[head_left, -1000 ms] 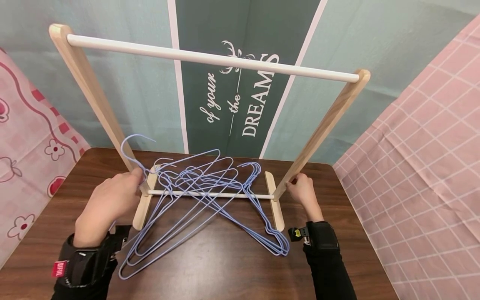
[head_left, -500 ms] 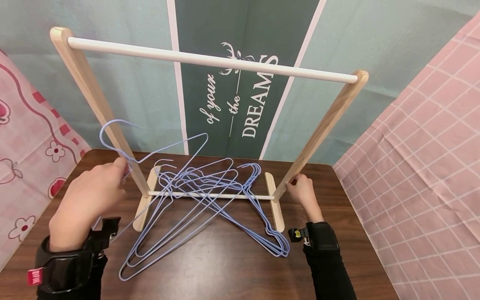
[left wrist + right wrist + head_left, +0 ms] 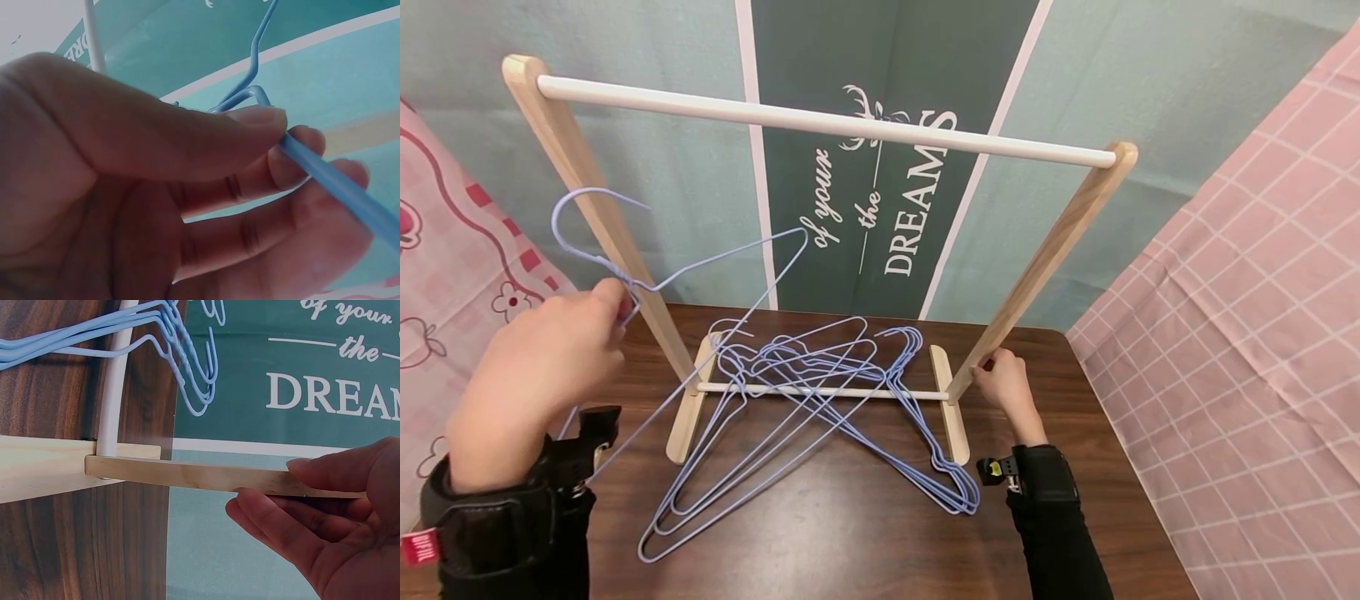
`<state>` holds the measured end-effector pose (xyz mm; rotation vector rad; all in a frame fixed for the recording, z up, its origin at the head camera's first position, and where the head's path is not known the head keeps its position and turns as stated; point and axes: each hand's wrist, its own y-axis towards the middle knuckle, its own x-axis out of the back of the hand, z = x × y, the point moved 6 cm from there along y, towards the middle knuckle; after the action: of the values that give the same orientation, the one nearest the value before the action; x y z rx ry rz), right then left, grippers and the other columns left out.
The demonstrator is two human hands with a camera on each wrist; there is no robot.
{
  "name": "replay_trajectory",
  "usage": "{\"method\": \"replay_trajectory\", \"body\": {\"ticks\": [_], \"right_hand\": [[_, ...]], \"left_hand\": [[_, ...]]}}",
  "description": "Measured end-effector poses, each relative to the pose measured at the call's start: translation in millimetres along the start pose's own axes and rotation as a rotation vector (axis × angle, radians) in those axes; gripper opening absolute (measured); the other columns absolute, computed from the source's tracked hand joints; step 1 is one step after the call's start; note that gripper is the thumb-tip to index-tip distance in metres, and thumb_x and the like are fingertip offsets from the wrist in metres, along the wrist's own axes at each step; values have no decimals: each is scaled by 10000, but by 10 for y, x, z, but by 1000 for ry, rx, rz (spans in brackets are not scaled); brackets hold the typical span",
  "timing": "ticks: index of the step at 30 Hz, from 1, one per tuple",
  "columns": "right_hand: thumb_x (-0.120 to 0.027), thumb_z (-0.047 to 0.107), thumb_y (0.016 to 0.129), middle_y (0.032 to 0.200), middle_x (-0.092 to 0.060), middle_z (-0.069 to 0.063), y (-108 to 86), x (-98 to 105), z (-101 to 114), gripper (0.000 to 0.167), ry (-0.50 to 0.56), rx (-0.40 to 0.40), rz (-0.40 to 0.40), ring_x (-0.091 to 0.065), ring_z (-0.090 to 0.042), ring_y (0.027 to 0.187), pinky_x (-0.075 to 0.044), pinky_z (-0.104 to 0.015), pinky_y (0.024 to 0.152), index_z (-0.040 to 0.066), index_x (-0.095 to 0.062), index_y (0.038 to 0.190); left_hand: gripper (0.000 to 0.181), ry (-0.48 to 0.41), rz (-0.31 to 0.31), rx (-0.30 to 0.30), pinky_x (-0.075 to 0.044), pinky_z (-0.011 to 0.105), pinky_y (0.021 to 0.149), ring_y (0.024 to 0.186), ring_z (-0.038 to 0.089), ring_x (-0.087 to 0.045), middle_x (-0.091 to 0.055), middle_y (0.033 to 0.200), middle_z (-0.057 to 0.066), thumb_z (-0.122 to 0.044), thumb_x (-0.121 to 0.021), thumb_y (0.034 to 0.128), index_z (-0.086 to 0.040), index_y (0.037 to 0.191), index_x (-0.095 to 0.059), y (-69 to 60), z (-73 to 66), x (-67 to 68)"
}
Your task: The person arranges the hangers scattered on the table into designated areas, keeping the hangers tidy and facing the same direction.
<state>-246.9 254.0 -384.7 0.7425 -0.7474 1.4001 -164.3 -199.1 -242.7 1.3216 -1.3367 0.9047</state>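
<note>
One pink cloth (image 3: 467, 217) stands at far left. One left hand (image 3: 542, 358) pinches one hanger (image 3: 742, 248) between thumb and fingers just below its hook; the hook is raised, crossing in view before the left post (image 3: 568, 154). The rack (image 3: 827, 124) counts two posts, two feet, one top bar and one lower bar. Across the lower bar (image 3: 925, 393) lies a heap (image 3: 735, 367) of more hangers, overlapping too closely for a sure count; whether the held one touches it cannot be told. At its right end, several hangers are nested, hooks together. One right hand (image 3: 1003, 383) grips the right post (image 3: 1048, 254) near its base, thumb opposite fingers. The table (image 3: 820, 533) has its rear edge close behind the feet; bare wood runs forward of the heap. Room for moving: a wide gap between heap and top bar. One grid cloth (image 3: 1247, 333) borders the right edge.
</note>
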Motion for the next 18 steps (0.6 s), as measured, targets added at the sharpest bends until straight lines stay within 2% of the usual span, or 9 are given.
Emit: {"method": "replay_trajectory", "body": {"ticks": [11, 18], "right_hand": [[-562, 48, 865, 829, -602, -256, 17, 2, 5, 243, 2, 1, 0, -542, -231, 577, -382, -308, 477, -136, -567, 1024], [-565, 53, 864, 819, -598, -248, 18, 0, 21, 237, 1, 1, 1, -549, -242, 594, -392, -311, 488, -130, -568, 1015]], "left_hand": [[114, 11, -27, 26, -361, 496, 510, 583, 340, -521, -510, 652, 116, -57, -486, 820, -31, 928, -460, 34, 69, 171], [187, 40, -109, 54, -352, 488, 509, 606, 372, -520, -560, 702, 118, -72, -515, 799, -61, 982, -478, 66, 221, 321]]}}
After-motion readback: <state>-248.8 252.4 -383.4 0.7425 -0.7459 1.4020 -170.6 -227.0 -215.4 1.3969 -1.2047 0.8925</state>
